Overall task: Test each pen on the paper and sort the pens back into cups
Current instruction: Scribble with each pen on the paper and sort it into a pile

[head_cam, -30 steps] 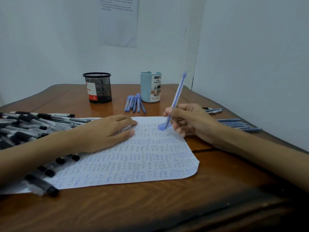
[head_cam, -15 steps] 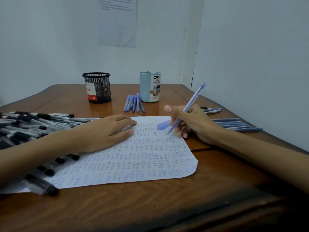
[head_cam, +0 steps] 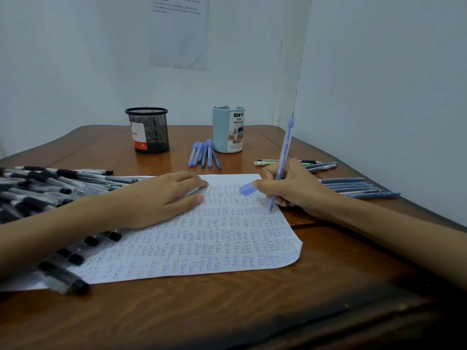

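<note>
At the right edge of the paper, a blue pen is gripped by the right hand, tip down for testing; the sheet is held steady under the flat left hand.

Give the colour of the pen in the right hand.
The pen is light blue, seen in the head view.

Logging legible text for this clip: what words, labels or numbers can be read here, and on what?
"DIY": label on the light blue cup.
"DESK ORGANIZE", ending hidden by the curve: same label; its small print is unreadable.
Black mesh cup label: too blurred.
Wall sheet: print too small.
Paper: handwritten test marks, illegible.
</note>
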### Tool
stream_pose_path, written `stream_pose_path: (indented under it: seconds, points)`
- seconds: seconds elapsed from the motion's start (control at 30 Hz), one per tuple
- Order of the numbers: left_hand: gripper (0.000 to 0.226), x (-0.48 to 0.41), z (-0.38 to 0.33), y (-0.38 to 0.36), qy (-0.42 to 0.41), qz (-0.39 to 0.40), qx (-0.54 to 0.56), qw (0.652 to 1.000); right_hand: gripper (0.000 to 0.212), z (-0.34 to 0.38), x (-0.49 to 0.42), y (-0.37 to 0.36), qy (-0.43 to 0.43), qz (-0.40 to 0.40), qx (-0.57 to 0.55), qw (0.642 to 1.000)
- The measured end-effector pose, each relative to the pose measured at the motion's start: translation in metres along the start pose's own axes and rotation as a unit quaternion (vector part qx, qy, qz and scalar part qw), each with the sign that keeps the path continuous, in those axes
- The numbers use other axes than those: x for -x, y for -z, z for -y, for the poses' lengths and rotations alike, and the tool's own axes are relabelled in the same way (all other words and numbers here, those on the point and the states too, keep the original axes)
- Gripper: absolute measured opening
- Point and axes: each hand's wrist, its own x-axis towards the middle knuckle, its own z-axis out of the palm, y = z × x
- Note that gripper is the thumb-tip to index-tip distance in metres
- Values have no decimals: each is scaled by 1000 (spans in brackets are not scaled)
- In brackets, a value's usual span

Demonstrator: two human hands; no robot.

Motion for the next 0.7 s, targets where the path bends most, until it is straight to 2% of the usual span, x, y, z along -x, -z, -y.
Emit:
stream_pose_path:
  seconds: [0.33,0.5,0.7]
  points:
    - [93,-1,0,0,1,2,0,1000,38,1,1,0,4,0,-6,1000]
    - [93,0,1,0,-1,0,-2,1000,42,0,0,0,13,-38,-10,999]
    - [92,-1,2,-1,-3,-3,-1,1000,37,2,0,-1,5,-21,14,1000]
